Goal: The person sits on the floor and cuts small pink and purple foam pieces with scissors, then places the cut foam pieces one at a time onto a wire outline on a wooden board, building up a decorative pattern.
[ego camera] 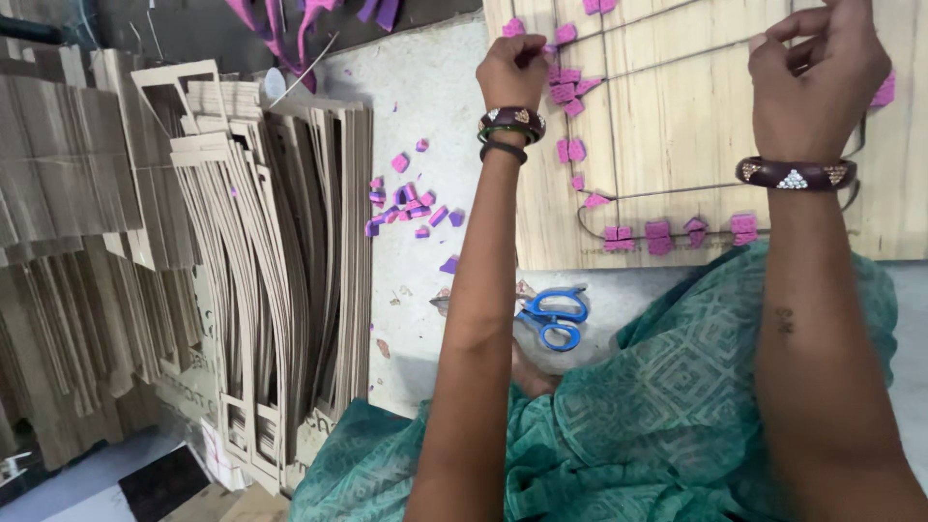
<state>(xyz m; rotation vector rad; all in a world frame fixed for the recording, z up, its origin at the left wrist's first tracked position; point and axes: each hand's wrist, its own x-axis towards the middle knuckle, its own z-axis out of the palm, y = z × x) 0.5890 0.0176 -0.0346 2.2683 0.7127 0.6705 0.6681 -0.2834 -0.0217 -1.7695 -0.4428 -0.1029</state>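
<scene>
Both hands up at the wooden die board point(677, 116): left hand point(512, 70) with fingers curled shut over a pink foam block point(563, 93) just to its right; right hand point(817, 72) loosely curled, its grip hidden. Blue scissors point(553, 317) lie nearer the lap.

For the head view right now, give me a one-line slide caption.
Left hand and right hand raised over a wooden board dotted with pink foam squares; blue scissors beside stacked cardboard cutouts.
</scene>
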